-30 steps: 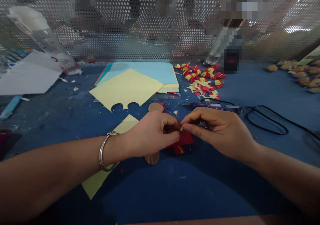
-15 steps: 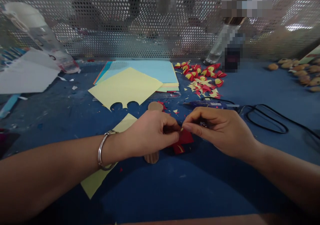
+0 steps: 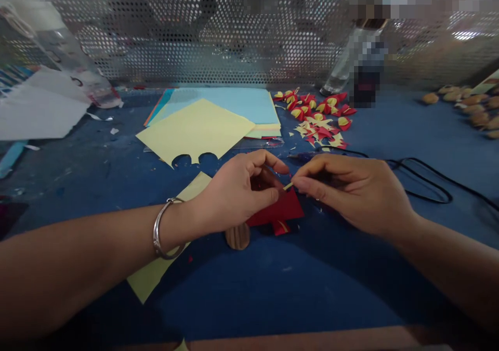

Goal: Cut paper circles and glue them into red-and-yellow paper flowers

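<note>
I can't read a word or number anywhere from here; the clear bottle point(image 3: 68, 54) toward the left of the desk's point(image 3: 265, 288) back edge carries markings too blurred to make out.

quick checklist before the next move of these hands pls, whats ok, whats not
1. Strip secured: ok, the right hand pinches a small yellow strip.
2. Left hand touching the strip: cannot tell, its fingertips are close to the strip's free end.
3. Red paper fully visible: not ok, the left hand covers part of it.
4. Black cord clear of the fingertips: ok, its visible loops lie beyond the right hand.
5. Blue tool switched off: cannot tell, the right hand hides most of it.
6. Cut yellow sheet clear of both hands: ok, it lies beyond them.
</note>
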`<action>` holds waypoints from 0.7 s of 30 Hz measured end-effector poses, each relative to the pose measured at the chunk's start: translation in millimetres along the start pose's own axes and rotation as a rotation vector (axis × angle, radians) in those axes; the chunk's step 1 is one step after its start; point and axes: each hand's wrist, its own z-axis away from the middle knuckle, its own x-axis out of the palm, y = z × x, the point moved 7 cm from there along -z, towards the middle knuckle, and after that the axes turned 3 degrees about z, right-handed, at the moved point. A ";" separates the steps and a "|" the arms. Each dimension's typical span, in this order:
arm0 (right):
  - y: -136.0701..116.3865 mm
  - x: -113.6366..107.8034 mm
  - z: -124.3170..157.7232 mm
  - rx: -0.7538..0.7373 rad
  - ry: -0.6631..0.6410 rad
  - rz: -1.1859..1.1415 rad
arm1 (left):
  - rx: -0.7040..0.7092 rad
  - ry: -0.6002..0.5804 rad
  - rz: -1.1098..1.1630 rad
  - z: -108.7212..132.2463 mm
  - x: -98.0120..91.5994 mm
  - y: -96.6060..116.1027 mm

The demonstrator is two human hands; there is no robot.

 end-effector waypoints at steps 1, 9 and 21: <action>0.7 -5.9 0.1 -0.009 0.027 0.047 | -0.022 0.012 0.028 -0.4 -1.3 -2.5; 29.3 -24.7 1.7 0.017 -0.218 0.388 | 0.049 0.245 0.144 -3.7 -21.6 -4.4; 55.2 -41.7 1.0 0.047 -0.392 0.721 | 0.216 0.417 0.180 -1.9 -35.8 -2.0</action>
